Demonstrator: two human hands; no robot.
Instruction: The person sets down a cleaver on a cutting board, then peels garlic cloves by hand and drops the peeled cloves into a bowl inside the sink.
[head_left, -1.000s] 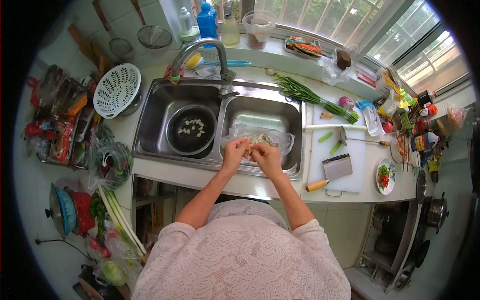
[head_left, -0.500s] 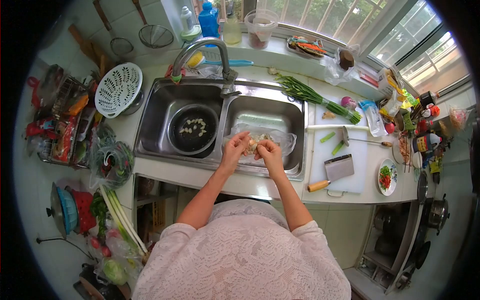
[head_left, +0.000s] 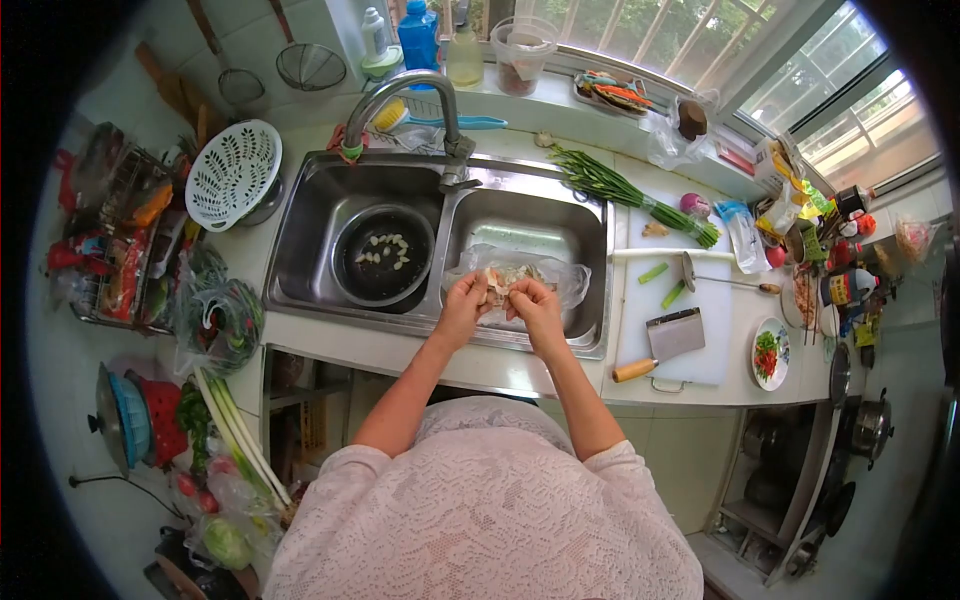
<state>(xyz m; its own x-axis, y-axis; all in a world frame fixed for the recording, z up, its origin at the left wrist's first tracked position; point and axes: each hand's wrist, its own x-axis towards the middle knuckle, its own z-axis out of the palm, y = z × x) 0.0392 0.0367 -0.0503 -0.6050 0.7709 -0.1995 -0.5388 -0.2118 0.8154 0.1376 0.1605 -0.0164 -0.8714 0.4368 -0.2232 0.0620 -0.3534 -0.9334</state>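
Both my hands are close together over the front of the right sink basin [head_left: 525,225]. My left hand [head_left: 464,308] has its fingers closed round a small pale piece that looks like garlic [head_left: 491,287]. The fingers of my right hand [head_left: 537,312] are pinched beside it, and what they hold is too small to make out. Beneath and behind the hands lies a clear plastic bag [head_left: 568,282] with pale peelings in it. In the left basin, a dark round bowl [head_left: 353,285] holds several white cloves [head_left: 385,243].
The faucet [head_left: 450,110] arches between the basins. Right of the sink, a cleaver [head_left: 676,335] and green stalk pieces lie on a white cutting board [head_left: 705,370]. Green stems [head_left: 625,190] lie behind it, and a plate [head_left: 771,374] of chopped vegetables stands at right. A white colander [head_left: 232,176] is at left.
My fingers have shifted slightly around the small piece, and the left fingers have closed in more. The view has moved a little. The bowl and the bag are where they were.
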